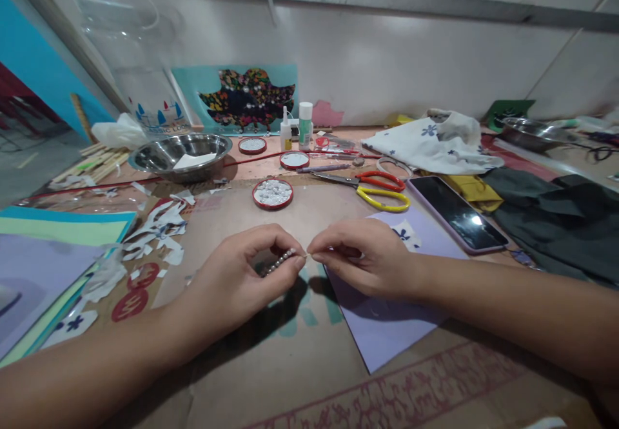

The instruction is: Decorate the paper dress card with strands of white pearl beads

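Note:
A short string of small silvery beads (279,262) runs along the inside of my left hand (251,264), its thumb and forefinger closed on the string near one end. Close to those fingertips, my right hand (365,255) is pinched shut; what lies between its fingers is too small to name. Under my right hand lies a sheet of purple paper (372,339) with a white fabric scrap (407,234) bearing a dark blue flower. Just beyond my hands, a round red-rimmed lid (273,204) holds many white beads.
Scissors (377,185) with red and yellow handles and a phone (457,213) lie behind my right hand. A steel bowl (145,158), glue bottles (305,122) and a plastic jug (140,61) stand at the back. Fabric scraps (159,222) and coloured paper (43,274) are left.

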A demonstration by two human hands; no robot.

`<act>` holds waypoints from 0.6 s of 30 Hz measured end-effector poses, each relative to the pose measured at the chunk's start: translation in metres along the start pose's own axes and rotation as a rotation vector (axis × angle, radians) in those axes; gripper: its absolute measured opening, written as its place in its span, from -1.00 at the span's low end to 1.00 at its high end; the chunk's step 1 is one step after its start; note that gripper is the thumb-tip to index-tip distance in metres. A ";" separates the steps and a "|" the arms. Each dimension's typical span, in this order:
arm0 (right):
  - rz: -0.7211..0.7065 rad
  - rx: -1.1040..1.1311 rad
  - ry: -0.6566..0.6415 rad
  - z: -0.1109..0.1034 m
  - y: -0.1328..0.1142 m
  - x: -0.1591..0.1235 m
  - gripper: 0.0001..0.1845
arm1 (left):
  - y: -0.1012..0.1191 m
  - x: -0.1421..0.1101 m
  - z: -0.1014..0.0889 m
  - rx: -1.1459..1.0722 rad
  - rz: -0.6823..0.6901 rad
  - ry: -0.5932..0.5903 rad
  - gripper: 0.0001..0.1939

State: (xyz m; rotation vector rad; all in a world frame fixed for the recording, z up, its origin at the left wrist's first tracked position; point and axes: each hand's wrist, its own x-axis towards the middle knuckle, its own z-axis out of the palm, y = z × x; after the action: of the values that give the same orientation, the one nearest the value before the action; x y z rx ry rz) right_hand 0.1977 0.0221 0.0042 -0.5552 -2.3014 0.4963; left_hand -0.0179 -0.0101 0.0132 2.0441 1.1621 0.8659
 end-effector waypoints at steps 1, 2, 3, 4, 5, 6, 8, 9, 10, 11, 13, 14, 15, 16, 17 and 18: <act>0.001 0.000 0.001 0.000 0.000 0.000 -0.88 | 0.000 0.000 0.000 -0.001 -0.004 0.000 -0.88; 0.001 0.000 0.001 0.000 0.000 0.000 -0.88 | 0.001 0.000 0.000 -0.002 -0.009 0.000 -0.88; -0.001 -0.001 0.001 0.000 0.000 0.000 -0.88 | 0.001 0.000 0.000 -0.001 -0.019 0.000 -0.87; -0.005 0.001 0.004 0.000 0.000 0.000 -0.88 | 0.002 0.000 0.000 -0.001 -0.028 0.001 -0.86; -0.013 0.003 0.009 0.000 0.000 0.000 -0.89 | 0.003 0.000 0.000 -0.001 -0.039 0.000 -0.86; -0.023 0.005 0.016 0.000 0.000 0.000 -0.89 | 0.004 0.000 0.000 -0.002 -0.049 0.000 -0.85; -0.033 0.008 0.033 -0.001 -0.001 0.000 -0.90 | 0.004 0.000 -0.001 -0.001 -0.067 0.002 -0.84; -0.035 0.009 0.041 -0.001 -0.001 0.000 -0.91 | 0.004 0.000 -0.001 0.001 -0.073 0.004 -0.84; -0.034 0.008 0.048 -0.001 -0.002 0.000 -0.92 | 0.004 0.000 -0.001 0.004 -0.077 0.007 -0.84; -0.031 0.005 0.051 -0.001 -0.002 0.001 -0.92 | 0.004 -0.001 -0.001 0.005 -0.079 0.010 -0.85; -0.032 -0.002 0.053 -0.002 -0.002 0.000 -0.93 | 0.003 -0.002 -0.001 0.003 -0.078 0.012 -0.85; -0.033 -0.008 0.049 -0.002 -0.002 0.000 -0.92 | 0.003 -0.002 -0.001 -0.001 -0.074 0.012 -0.86; -0.032 -0.013 0.046 -0.002 -0.002 0.000 -0.92 | 0.003 -0.002 0.000 -0.006 -0.071 0.013 -0.86; -0.032 -0.018 0.045 -0.001 -0.002 0.000 -0.92 | 0.003 -0.002 0.000 -0.011 -0.068 0.013 -0.86; -0.032 -0.020 0.045 -0.001 -0.001 0.000 -0.92 | 0.003 -0.002 0.000 -0.016 -0.064 0.012 -0.86; -0.032 -0.022 0.046 -0.001 -0.001 0.000 -0.92 | 0.003 -0.002 0.000 -0.021 -0.059 0.012 -0.86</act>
State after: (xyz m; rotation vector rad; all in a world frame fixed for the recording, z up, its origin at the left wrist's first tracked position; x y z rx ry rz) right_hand 0.1985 0.0211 0.0052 -0.5342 -2.2705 0.4391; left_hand -0.0169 -0.0128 0.0150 1.9803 1.2087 0.8588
